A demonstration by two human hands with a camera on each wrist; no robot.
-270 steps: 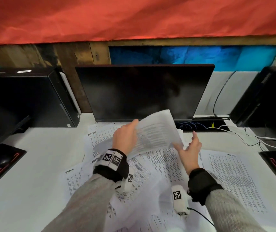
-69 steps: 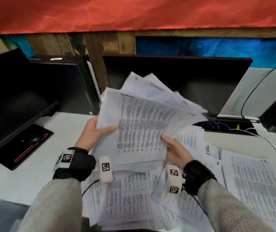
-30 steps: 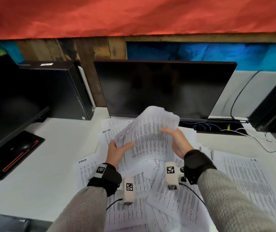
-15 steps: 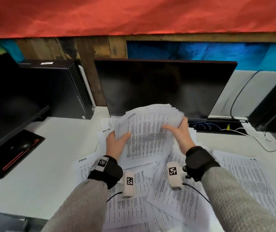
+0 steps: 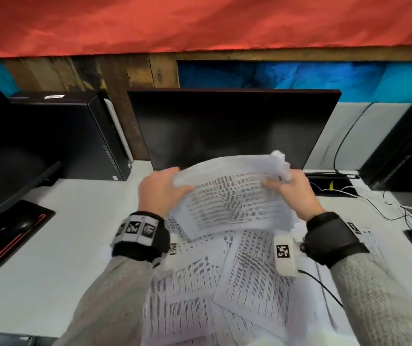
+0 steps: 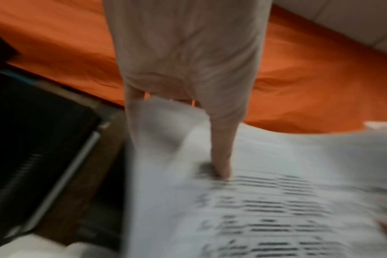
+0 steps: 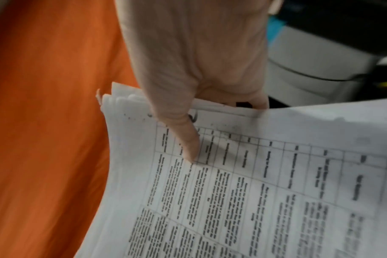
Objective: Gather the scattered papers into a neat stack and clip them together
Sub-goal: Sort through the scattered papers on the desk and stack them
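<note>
papers (image 5: 232,203) — pinched by left hand (image 5: 158,193), right hand (image 5: 297,193)

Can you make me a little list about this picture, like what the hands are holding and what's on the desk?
left hand: grips the left edge of the paper bundle, thumb on top
right hand: grips the bundle's right edge, thumb on top
bundle: lifted above the desk, edges uneven
loose papers: spread on the white desk, overlapping
behind: dark monitor
clip: none visible
</note>
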